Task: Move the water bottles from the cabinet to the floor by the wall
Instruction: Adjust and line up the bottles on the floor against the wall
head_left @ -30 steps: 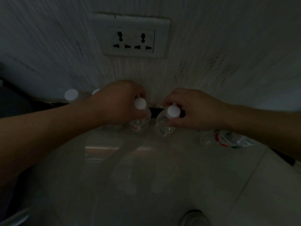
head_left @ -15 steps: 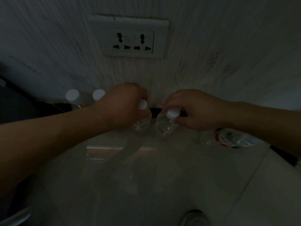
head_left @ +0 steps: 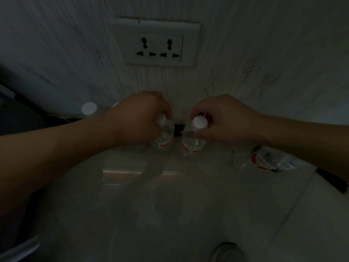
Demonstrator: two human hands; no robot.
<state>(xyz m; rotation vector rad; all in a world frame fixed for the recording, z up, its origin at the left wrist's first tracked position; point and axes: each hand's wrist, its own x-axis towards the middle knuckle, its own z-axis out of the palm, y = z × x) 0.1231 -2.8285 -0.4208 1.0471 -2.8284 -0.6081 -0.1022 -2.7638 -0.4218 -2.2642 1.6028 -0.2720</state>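
A dim room corner, seen from above. A white wall with fine vertical ridges (head_left: 264, 53) fills the upper half. A glossy pale tiled floor (head_left: 170, 214) fills the lower half and faintly mirrors the arms above it. A dark strip (head_left: 178, 129) runs along the foot of the wall.

Two bare forearms reach in, one from each side, and the hands nearly meet close to the base of the wall. The left hand (head_left: 139, 118) has its fingers curled around the neck of a clear plastic water bottle with a red label (head_left: 165, 137), and it covers most of the white cap. The right hand (head_left: 224, 118) pinches the neck of a second clear plastic water bottle (head_left: 192, 142) just below its white cap, thumb on the near side and fingers on the far side. Both bottles stand upright side by side, slightly apart, right against the wall. Whether their bases touch the floor cannot be told in this light.

A white double wall socket plate (head_left: 156, 42) sits directly above the hands.

Under the right forearm, a third clear bottle with a red and green label (head_left: 268, 160) lies on its side on the floor. Behind the left forearm, a round white bottle cap (head_left: 89, 108) shows in full. Next to it a second white cap (head_left: 115, 105) is mostly hidden by the hand. The bottles beneath these caps are too blurred to make out.

At the bottom edge is the grey rounded toe of a shoe (head_left: 226, 251).
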